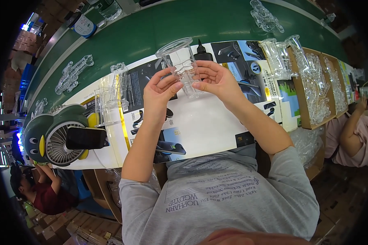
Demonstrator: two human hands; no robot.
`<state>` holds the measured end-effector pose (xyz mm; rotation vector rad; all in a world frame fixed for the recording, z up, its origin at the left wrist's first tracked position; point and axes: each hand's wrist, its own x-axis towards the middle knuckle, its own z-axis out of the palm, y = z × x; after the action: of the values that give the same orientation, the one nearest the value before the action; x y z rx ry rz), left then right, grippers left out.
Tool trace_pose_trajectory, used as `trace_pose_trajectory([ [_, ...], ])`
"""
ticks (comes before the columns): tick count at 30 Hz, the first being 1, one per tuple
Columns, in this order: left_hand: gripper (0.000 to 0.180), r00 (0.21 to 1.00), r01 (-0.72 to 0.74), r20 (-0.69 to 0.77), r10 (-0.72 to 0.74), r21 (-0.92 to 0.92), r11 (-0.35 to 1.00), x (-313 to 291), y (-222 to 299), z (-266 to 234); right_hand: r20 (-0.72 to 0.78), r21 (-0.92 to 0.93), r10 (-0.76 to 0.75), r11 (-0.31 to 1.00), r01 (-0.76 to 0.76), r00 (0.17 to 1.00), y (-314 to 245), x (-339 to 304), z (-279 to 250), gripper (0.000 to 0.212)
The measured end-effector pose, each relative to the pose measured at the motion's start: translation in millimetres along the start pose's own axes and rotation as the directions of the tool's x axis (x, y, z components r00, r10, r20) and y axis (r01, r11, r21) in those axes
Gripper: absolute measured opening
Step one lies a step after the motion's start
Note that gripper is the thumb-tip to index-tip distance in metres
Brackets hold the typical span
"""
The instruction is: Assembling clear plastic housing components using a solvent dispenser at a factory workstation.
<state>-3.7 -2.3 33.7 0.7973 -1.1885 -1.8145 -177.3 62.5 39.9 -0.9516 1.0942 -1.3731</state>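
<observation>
Between my two hands, above the table, is a clear plastic cup-like piece (175, 48) with a wide round rim at its upper end and a narrower, shaped lower part. My left hand (161, 90) pinches its left side with thumb and fingers. On the opposite side my right hand (216, 81) grips it the same way, thumb toward the lower end. A black bottle with a pointed nozzle (202, 53) stands just behind my right fingers. Whether the piece is one part or two joined parts I cannot tell.
Clear plastic parts (112, 92) stand at left, near a penguin-shaped fan (57, 134) with a phone (86, 138) before it. At right, clear cylinders (276, 59) stand beside a cardboard box (300, 90) of similar parts. More lie on the green surface (216, 24). Co-workers sit at both sides.
</observation>
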Motion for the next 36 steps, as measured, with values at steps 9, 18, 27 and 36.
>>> trace_pose_trajectory([
  [9,0.050,0.999,0.025,0.033,-0.026,0.014,1.000,1,4,-5,-0.019,0.025,0.095,0.995,-0.095,0.995,-12,-1,0,0.054],
  [18,0.051,0.999,0.013,0.051,-0.016,0.056,0.998,-1,8,-2,0.056,-0.084,0.071,0.994,-0.066,0.996,-10,1,-9,0.052],
  [27,0.048,0.999,0.012,0.029,-0.014,0.068,0.998,-1,5,0,0.033,-0.089,-0.055,0.994,0.058,0.998,7,5,-12,0.040],
  [36,0.047,1.000,-0.003,0.023,0.001,0.084,0.997,-1,5,2,0.004,-0.058,-0.032,0.998,0.032,0.999,8,5,-12,0.037],
])
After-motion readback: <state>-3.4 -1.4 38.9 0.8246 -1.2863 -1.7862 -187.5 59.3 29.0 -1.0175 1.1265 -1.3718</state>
